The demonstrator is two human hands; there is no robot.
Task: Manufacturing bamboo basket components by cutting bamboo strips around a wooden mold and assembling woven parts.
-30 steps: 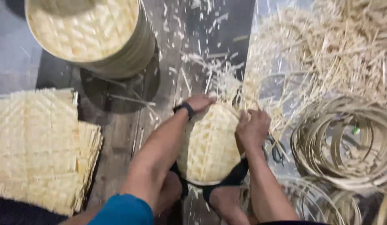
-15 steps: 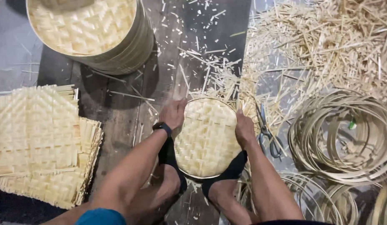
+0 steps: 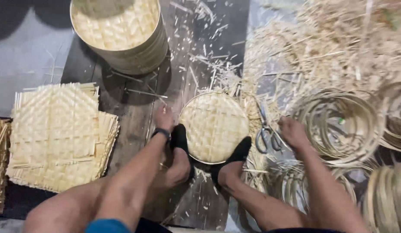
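Note:
A round woven bamboo tray [image 3: 213,125] lies flat on the dark plank floor, pinned at its near edge between my two feet in black socks [image 3: 179,139]. My left hand [image 3: 164,117] rests on the floor just left of the tray's rim, holding nothing; a dark band is on its wrist. My right hand [image 3: 291,131] is off the tray to the right, its fingers beside a pair of scissors [image 3: 265,134] that lies on the bamboo scraps. I see nothing gripped in that hand.
A tall stack of round woven trays [image 3: 123,34] stands at the back. Square woven mats [image 3: 58,133] are piled at the left. Coils of bamboo hoops [image 3: 338,125] and a heap of bamboo shavings [image 3: 321,47] fill the right side.
Both hands have come off the round tray. My right hand moved right to the scissors, my left hand slid to the floor at the tray's left edge. The tray now lies flatter.

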